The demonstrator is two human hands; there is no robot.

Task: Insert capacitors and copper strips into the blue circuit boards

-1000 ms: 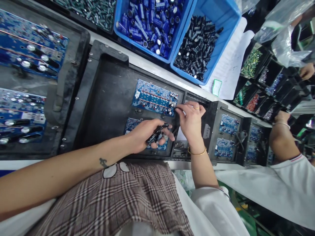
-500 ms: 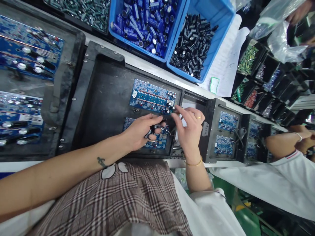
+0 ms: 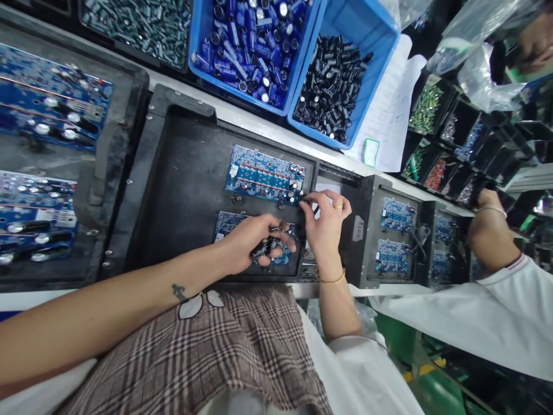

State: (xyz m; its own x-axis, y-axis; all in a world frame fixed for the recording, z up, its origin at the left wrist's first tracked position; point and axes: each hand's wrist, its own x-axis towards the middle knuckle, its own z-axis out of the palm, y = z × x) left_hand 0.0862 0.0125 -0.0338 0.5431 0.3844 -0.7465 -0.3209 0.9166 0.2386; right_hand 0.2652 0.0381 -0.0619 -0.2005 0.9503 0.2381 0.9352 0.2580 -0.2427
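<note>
Black capacitors (image 3: 261, 250) bunched in my curled left hand (image 3: 246, 239) above the near board (image 3: 225, 225), probably light, stiff, slippery, best gripped by the body; my right hand (image 3: 323, 222) brings 2 fingertips close beside the far board's (image 3: 263, 173) right end, pinch unclear.

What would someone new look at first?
Probably the bright blue cylinders heaped at the top middle, with black ones in the bin right of them. Then the left hand, holding black parts over the lower circuit board, and the right hand at the right edge of the upper circuit board.
</note>
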